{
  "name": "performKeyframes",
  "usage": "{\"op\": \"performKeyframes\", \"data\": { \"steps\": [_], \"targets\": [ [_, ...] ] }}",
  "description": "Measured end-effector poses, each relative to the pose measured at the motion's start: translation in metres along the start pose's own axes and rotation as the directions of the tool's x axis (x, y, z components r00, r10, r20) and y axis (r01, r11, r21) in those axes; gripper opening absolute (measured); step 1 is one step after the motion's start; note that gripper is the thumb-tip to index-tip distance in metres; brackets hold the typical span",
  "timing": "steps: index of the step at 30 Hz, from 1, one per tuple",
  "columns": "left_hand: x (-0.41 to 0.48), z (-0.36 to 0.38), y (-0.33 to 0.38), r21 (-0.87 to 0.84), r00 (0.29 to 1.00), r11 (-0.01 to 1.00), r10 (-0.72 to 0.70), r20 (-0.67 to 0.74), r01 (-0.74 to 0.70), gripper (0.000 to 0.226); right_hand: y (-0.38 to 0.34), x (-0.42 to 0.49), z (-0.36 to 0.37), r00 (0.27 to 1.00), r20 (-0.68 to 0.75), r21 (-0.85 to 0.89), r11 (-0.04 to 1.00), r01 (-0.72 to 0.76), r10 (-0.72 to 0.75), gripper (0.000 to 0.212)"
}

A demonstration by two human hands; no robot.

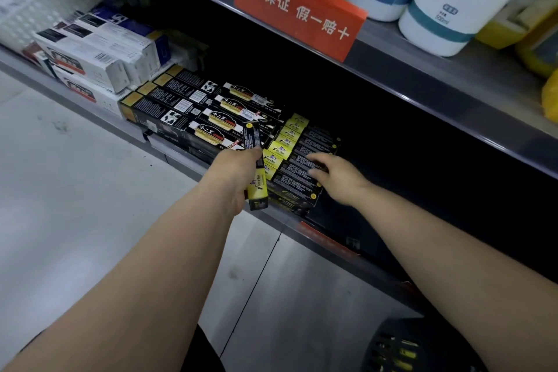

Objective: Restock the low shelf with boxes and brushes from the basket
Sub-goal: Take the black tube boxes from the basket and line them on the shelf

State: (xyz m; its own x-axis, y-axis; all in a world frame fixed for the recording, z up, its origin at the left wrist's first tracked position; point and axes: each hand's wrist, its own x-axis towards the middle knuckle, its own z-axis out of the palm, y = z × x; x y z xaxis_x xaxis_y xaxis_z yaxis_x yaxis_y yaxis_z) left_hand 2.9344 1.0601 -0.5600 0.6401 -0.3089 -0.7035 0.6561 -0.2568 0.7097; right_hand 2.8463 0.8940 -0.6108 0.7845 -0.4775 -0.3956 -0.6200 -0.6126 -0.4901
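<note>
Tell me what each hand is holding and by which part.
The left hand grips a black-and-yellow box around its middle. The right hand holds nothing; its fingers rest on the shelved boxes.

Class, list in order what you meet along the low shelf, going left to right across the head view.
white cardboard boxes → black-and-gold cardboard boxes → slim black-and-yellow box gripped in the left hand → stack of black boxes with yellow ends
</note>
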Motion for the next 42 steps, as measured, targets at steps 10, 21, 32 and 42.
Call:
{"op": "performKeyframes", "data": {
  "steps": [10, 21, 32, 42],
  "targets": [
    [-0.003, 0.006, 0.001, 0.097, 0.995, 0.995, 0.003, 0.101, -0.013, 0.015, -0.032, -0.017, -0.02, 0.945, -0.047, -0.101, 0.943, 0.318, -0.324, 0.083],
    [0.006, 0.011, -0.002, 0.224, 0.98, 0.96, 0.188, -0.066, -0.169, 0.02, -0.004, -0.012, -0.045, 0.971, -0.214, -0.146, 0.986, 0.076, -0.106, 0.034],
    [-0.003, 0.038, -0.019, 0.249, 0.983, 0.963, -0.14, 0.116, 0.108, 0.023, 0.001, 0.02, -0.002, 0.999, 0.022, 0.079, 0.996, -0.049, 0.047, 0.049],
    [-0.028, 0.041, -0.008, 0.319, 0.996, 0.947, 0.015, 0.09, -0.043, 0.01, -0.01, -0.015, -0.034, 0.998, 0.0, -0.102, 0.993, -0.062, 0.062, 0.055]
  ]
}}
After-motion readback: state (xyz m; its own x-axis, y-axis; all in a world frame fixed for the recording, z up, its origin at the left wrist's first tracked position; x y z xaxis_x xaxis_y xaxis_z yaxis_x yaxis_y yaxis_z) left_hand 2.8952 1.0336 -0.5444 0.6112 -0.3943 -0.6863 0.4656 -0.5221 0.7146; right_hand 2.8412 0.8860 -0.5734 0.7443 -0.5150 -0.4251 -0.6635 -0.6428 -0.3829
